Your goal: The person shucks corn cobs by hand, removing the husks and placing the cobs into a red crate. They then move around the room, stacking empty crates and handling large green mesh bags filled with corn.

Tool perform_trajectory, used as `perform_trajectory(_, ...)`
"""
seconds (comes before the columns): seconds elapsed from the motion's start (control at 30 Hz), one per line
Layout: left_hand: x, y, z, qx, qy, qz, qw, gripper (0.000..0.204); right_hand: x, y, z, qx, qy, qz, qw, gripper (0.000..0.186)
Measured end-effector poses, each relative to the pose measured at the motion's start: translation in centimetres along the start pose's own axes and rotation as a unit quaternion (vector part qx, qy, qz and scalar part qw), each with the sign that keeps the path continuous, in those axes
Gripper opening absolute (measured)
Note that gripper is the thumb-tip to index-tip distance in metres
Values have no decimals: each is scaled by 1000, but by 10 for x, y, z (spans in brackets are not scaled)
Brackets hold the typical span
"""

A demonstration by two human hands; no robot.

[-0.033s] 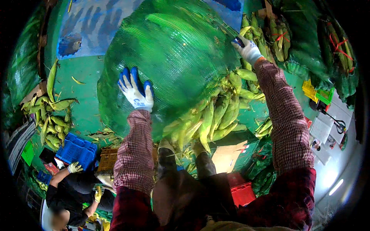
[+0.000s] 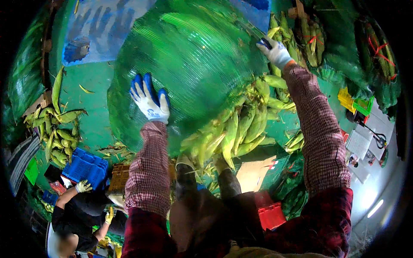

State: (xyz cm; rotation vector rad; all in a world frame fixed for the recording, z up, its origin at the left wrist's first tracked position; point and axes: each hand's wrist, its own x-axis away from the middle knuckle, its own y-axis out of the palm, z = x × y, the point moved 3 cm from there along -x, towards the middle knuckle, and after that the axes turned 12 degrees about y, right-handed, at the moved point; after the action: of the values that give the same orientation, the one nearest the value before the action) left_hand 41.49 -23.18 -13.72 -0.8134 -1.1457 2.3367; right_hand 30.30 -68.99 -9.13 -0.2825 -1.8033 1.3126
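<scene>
A large green mesh sack [image 2: 193,64] bulges in front of me. Its lower right side is open, and corn cobs in their husks [image 2: 247,124] spill from it. My left hand [image 2: 149,99], in a white and blue glove, lies on the sack with its fingers spread. At the sack's upper right edge, my right hand [image 2: 277,53], gloved the same way, is closed round the dark handle of what looks like a knife [image 2: 254,31]. A thin blade points up and left along the mesh. Part of the handle is hidden in the fist.
Loose corn [image 2: 60,133] lies in a heap at left. Tied corn bundles [image 2: 313,41] rest at upper right. A blue crate [image 2: 85,168] and a red crate [image 2: 272,216] stand lower down, with cardboard [image 2: 254,174] near my feet. Another person [image 2: 81,215] in yellowish gloves works at lower left.
My left hand has shifted slightly left and up along with the mesh. My right hand has moved a little left, still gripping the handle.
</scene>
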Motion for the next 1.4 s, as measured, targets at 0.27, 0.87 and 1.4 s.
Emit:
perform_trajectory(0.27,-6,0,7,2,48,32,998,71,25,26,101,158,-16,59,986,57)
perform_trajectory(0.87,12,2,-1,-32,51,39,997,66,148,198,46,-666,300,-61,680,28)
perform_trajectory(1.4,13,4,2,-34,44,68,996,60,141,145,67,-623,256,45,738,29)
